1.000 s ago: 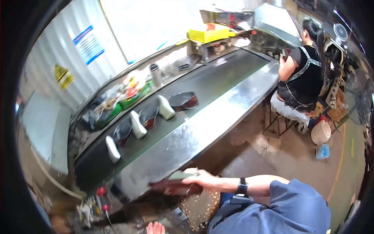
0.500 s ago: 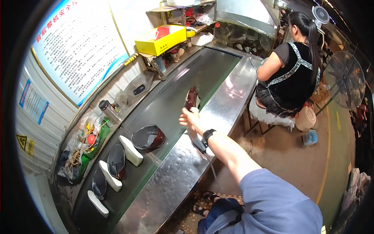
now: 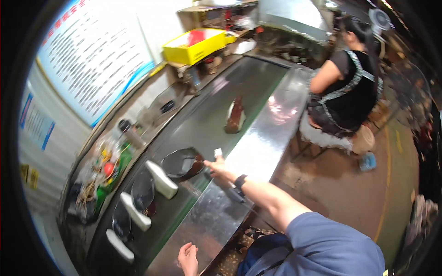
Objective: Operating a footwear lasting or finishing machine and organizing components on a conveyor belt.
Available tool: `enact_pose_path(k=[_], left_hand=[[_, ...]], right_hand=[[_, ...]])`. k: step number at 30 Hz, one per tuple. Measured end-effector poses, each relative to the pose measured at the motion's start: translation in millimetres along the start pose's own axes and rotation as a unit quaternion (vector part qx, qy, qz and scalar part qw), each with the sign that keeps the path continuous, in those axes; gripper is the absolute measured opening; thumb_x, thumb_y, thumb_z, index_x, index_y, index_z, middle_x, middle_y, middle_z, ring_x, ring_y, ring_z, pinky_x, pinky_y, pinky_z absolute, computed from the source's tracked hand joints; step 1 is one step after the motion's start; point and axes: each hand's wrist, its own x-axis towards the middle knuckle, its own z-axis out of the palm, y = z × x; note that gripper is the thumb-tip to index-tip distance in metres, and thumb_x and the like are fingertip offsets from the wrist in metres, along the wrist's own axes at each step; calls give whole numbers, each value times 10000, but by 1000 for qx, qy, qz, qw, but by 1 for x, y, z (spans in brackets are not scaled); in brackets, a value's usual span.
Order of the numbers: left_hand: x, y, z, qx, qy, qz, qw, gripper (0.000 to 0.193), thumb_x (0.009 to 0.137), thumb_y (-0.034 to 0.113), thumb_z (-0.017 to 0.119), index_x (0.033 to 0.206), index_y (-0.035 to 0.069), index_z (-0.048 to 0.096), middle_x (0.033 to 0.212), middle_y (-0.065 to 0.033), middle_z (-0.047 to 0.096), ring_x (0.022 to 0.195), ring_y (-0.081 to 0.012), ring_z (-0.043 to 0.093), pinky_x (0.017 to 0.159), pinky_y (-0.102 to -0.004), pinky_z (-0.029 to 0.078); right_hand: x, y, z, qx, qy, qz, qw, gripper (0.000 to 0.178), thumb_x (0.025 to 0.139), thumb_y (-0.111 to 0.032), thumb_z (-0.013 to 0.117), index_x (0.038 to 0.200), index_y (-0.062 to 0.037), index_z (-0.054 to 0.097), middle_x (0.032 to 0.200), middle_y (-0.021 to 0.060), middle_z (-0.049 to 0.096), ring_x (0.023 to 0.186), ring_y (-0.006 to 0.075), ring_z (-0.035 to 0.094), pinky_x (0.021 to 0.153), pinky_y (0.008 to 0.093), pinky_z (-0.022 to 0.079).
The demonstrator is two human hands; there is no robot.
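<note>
My right hand (image 3: 220, 169) is stretched over the dark belt, fingers apart, at the brown edge of a dark shoe upper (image 3: 182, 164); motion blur hides whether they touch. By its fingertips is a small white patch that I cannot make out. My left hand (image 3: 188, 258) hovers over the metal ledge near the lower edge, fingers loosely bent and holding nothing. A brown shoe part (image 3: 235, 116) lies farther up the belt, apart from both hands. Nearer, white shoe soles (image 3: 161, 179) alternate with more dark uppers (image 3: 142, 191) in a row.
The dark belt (image 3: 207, 115) runs beside a shiny metal ledge (image 3: 198, 221). Along the wall are a bag of scraps (image 3: 103, 172), a flask (image 3: 131, 133) and a yellow box (image 3: 195, 48). A co-worker (image 3: 347, 87) sits at the far right near a standing fan (image 3: 410, 94).
My right hand has left the brown shoe part and come back toward the nearest dark upper. That part now lies on the belt alone. My left hand has entered at the lower edge.
</note>
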Motion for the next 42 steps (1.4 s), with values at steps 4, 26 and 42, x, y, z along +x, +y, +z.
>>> enact_pose_path(k=[4, 26, 42], left_hand=[[7, -21, -2, 153, -66, 113, 980, 315, 970, 152, 691, 1232, -19, 653, 1167, -143, 686, 1054, -209, 647, 934, -331, 530], [110, 17, 107, 349, -31, 205, 914, 684, 917, 337, 744, 1450, -6, 487, 1474, -328, 450, 1384, -421, 433, 1160, -472, 355], [115, 82, 168, 546, -60, 36, 835, 1139, 739, 494, 853, 1619, 143, 222, 1514, -386, 367, 1394, -493, 415, 1144, -518, 375]], right_hand=[[26, 8, -50, 24, 49, -92, 994, 666, 905, -171, 748, 1424, -24, 358, 994, 80, 585, 793, 179, 619, 597, 348, 577], [126, -213, -435, -269, 453, -238, 816, 525, 907, -319, 715, 1271, 50, 629, 1043, 210, 739, 991, 312, 717, 882, 408, 542], [265, -260, -478, -164, 363, -197, 896, 483, 952, -267, 679, 1321, 39, 618, 1234, 230, 698, 1050, 293, 720, 966, 388, 510]])
